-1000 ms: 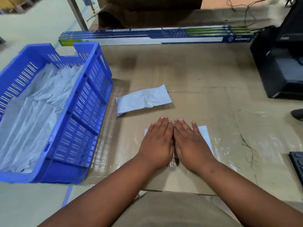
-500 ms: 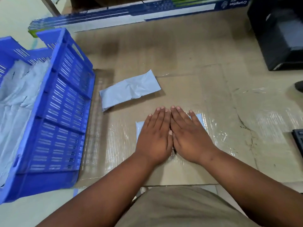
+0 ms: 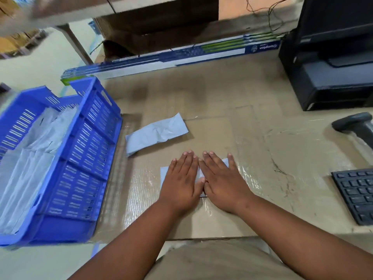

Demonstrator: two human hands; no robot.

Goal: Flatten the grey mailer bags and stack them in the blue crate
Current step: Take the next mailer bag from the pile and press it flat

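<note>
Work surface: a table covered in taped cardboard sheeting (image 3: 232, 93), with a black printer (image 3: 331, 77), a barcode scanner (image 3: 357, 126) and a keyboard (image 3: 357, 193) to the right, and long blue-and-white cartons (image 3: 171, 57) along the far edge.

Blue crate (image 3: 88, 150): stood at the left of the table; held several grey mailer bags (image 3: 26, 168), laid roughly flat, some creased.

Mailer bag under the hands (image 3: 164, 172): lay flat on the cardboard near the front edge, largely covered. Left hand (image 3: 181, 182) and right hand (image 3: 222, 182) pressed on it side by side, fingers straight and together, gripping nothing.

Second mailer bag (image 3: 156, 133): lay just beyond the hands, near the crate, crumpled and untouched.

Progress, as judged: well along. One bag was being flattened and not yet crated; one more awaited flattening.
</note>
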